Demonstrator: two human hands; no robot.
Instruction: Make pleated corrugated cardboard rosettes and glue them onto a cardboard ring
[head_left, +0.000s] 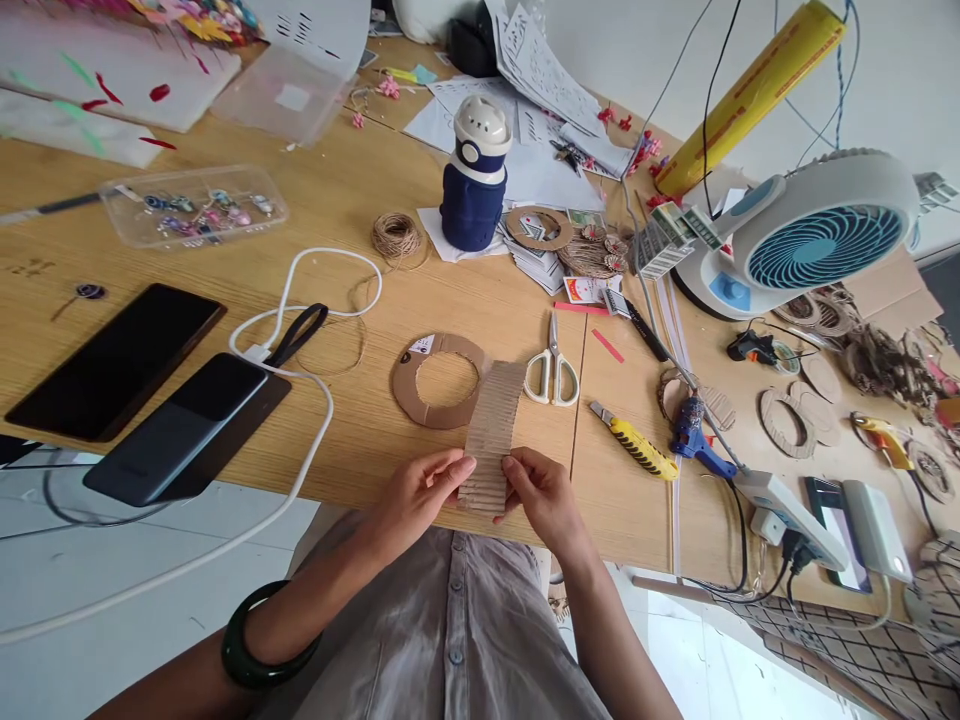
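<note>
A strip of corrugated cardboard (491,430) lies lengthwise on the wooden table (360,420), its near end at the table's front edge. My left hand (420,492) pinches the strip's near left side with fingers closed on it. My right hand (544,495) grips its near right side the same way. The strip's far end overlaps a flat cardboard ring (420,395). A green bangle (259,660) sits on my left wrist.
White-handled scissors (553,368), a yellow utility knife (636,445) and a blue glue gun (694,440) lie to the right. Two phones (116,360) and a power bank (180,428) with white cable are left. A blue bottle (474,190), twine, a desk fan (814,235) and more cardboard rings stand farther back.
</note>
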